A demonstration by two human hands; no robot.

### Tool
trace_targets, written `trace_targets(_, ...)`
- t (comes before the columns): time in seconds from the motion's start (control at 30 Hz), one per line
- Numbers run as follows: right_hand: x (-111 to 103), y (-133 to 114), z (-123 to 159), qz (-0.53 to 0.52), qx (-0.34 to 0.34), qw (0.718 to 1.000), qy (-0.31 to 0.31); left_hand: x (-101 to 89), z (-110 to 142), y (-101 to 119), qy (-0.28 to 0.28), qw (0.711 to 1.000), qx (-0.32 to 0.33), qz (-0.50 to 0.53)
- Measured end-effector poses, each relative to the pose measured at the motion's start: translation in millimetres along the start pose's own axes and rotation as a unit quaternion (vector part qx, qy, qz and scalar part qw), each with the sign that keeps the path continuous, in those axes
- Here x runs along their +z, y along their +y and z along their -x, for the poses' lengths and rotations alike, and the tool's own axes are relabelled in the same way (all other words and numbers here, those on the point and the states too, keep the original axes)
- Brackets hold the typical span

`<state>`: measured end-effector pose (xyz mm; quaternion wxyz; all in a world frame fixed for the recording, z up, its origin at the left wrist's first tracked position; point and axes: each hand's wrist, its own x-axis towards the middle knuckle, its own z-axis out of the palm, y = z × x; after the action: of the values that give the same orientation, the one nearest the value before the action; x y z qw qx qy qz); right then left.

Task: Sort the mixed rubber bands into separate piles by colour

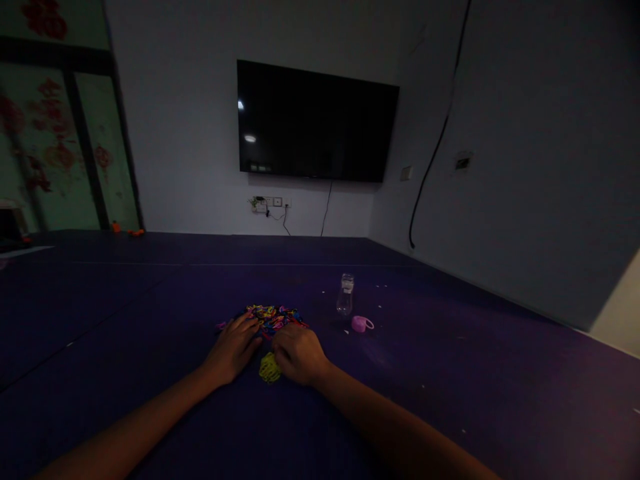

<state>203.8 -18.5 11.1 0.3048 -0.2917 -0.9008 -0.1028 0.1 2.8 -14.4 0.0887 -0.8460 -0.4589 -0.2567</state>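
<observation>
A heap of small multicoloured loops (273, 316), which look like rubber bands, lies on the dark purple floor surface. My left hand (235, 348) rests at the heap's left edge, fingers stretched out and touching the loops. On the near right side of the heap, my right hand (299, 353) is curled with its fingertips turned down; whatever they pinch is hidden. Beside it sits a separate small pile of yellow loops (270, 369), close against its fingers. To the right stand a clear plastic bottle (345, 297), uncapped, and a pink cap with a ring handle (359, 324).
White scraps (347, 332) dot the surface around the bottle. A wall-mounted television (317, 123) hangs ahead, above sockets and cables. A black cable (429, 163) runs down the right wall. Orange objects (135, 233) lie by the glass door at far left.
</observation>
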Motion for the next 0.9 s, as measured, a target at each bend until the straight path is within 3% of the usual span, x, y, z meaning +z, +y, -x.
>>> trace_targets(0.23,-3,-2,-1,0.014,0.038,0.999,-0.033,2.8,-1,-4,0.011,0.999,-0.025,-0.02)
trace_targets(0.6,-6,-4,-2,0.026,0.034,0.998,-0.052,7.9,0,-9,-0.046,0.998,-0.046,0.009)
trace_targets(0.9,-8,-5,-2,0.034,0.043,0.997,-0.054,8.0,-4,-14,-0.033,0.999,-0.03,0.013)
